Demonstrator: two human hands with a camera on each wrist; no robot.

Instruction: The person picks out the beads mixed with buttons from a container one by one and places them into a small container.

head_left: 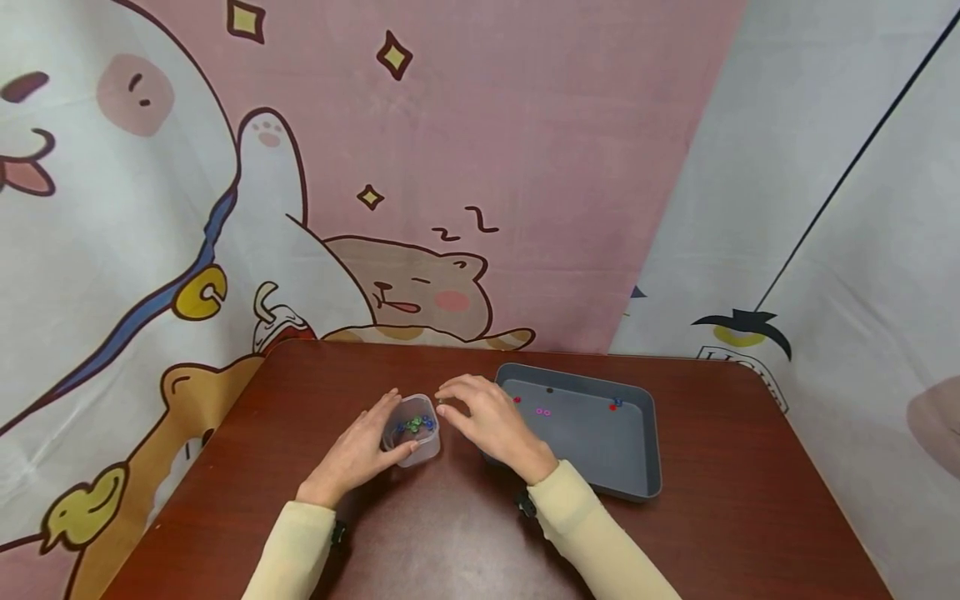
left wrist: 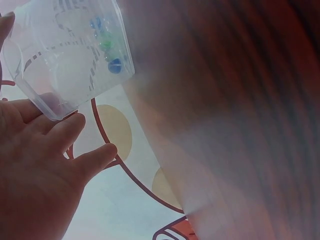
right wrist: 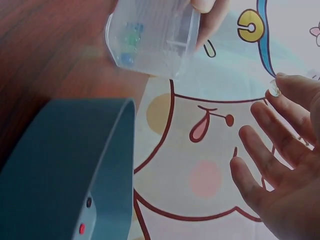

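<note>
A small clear plastic container stands on the table, left of the tray. Inside it lie several green and blue beads, also visible through its wall in both wrist views. My left hand grips the container from the left, the thumb along its near side and fingers on its far side. Just right of the container's rim is my right hand. Between its thumb and index finger it pinches a tiny clear bead; the other fingers are spread.
A grey tray sits to the right, partly behind my right forearm. In it are red beads, a blue bead, two pink rings and a dark bead. A printed cloth hangs behind the brown table.
</note>
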